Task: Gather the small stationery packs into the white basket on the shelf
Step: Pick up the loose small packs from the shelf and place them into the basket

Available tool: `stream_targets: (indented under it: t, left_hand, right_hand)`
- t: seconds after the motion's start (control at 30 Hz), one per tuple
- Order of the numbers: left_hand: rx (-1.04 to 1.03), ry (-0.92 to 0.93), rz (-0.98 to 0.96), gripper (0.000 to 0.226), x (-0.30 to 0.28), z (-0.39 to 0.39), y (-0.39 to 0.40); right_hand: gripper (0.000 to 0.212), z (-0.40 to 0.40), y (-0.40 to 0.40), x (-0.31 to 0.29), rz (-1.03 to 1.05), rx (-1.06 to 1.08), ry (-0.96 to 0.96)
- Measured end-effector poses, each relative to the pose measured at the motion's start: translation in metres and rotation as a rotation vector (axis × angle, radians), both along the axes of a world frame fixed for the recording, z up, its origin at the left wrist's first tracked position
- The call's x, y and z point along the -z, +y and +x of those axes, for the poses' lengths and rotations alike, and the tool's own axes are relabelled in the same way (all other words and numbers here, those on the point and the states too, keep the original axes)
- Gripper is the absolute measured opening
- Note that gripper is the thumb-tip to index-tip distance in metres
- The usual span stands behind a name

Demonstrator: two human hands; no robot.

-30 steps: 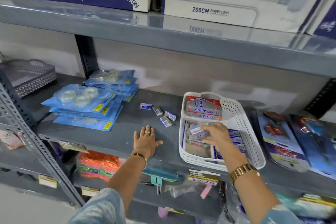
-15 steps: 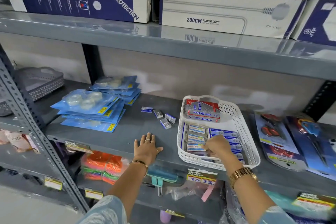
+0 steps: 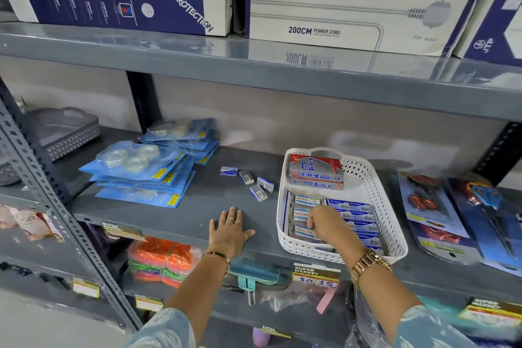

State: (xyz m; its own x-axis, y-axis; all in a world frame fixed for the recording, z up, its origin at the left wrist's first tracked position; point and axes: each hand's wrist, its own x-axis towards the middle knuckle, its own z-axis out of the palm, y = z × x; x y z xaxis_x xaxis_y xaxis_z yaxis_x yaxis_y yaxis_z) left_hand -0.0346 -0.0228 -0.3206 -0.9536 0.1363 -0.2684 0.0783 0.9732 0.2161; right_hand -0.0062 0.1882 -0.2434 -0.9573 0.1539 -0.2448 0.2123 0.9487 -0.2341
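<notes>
Left hand point(image 3: 230, 230) flat on grey shelf point(image 3: 197, 206), fingers spread, holding nothing, right hand point(image 3: 324, 220) inside white basket point(image 3: 367, 178), fingers curled on stacked packs, grip unclear, four small packs point(image 3: 250, 182) loose at basket's 9 o'clock

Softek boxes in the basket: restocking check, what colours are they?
Red and silver-grey with blue lettering, on the Softek boxes; head view.

Four small packs point(image 3: 250, 182) beside white basket point(image 3: 370, 178)
</notes>
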Motion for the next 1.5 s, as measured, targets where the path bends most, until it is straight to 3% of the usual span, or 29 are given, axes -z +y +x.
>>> stream_targets:
  t: [0.23,0.5,0.6,0.77,0.97,1.13,1.5]
  left_hand:
    - [0.007,0.008,0.006,0.067,0.001,0.000,-0.001]
    - [0.047,0.055,-0.014,0.071,-0.004,0.001,-0.006]
    - [0.046,0.065,-0.025,0.080,-0.004,-0.002,-0.015]
    - [0.035,0.078,-0.001,0.086,-0.003,-0.013,-0.025]
    - [0.043,0.061,0.050,0.096,0.003,-0.031,-0.033]
    - [0.065,0.066,0.101,0.105,0.009,-0.041,-0.039]
    - [0.073,-0.017,0.115,0.107,0.011,-0.047,-0.041]
  right_hand:
    - [0.025,0.001,0.011,0.001,-0.095,-0.100,-0.042]
    - [0.024,-0.011,-0.001,-0.007,-0.027,-0.175,-0.111]
    - [0.016,-0.021,-0.011,-0.016,-0.052,-0.129,0.093]
    - [0.023,-0.051,-0.043,-0.025,-0.146,-0.132,0.385]
    - [0.035,-0.098,-0.069,-0.011,0.038,-0.239,0.377]
    - [0.030,-0.124,-0.083,0.008,0.228,-0.252,0.257]
    - [0.021,-0.142,-0.092,0.016,0.316,-0.231,0.293]
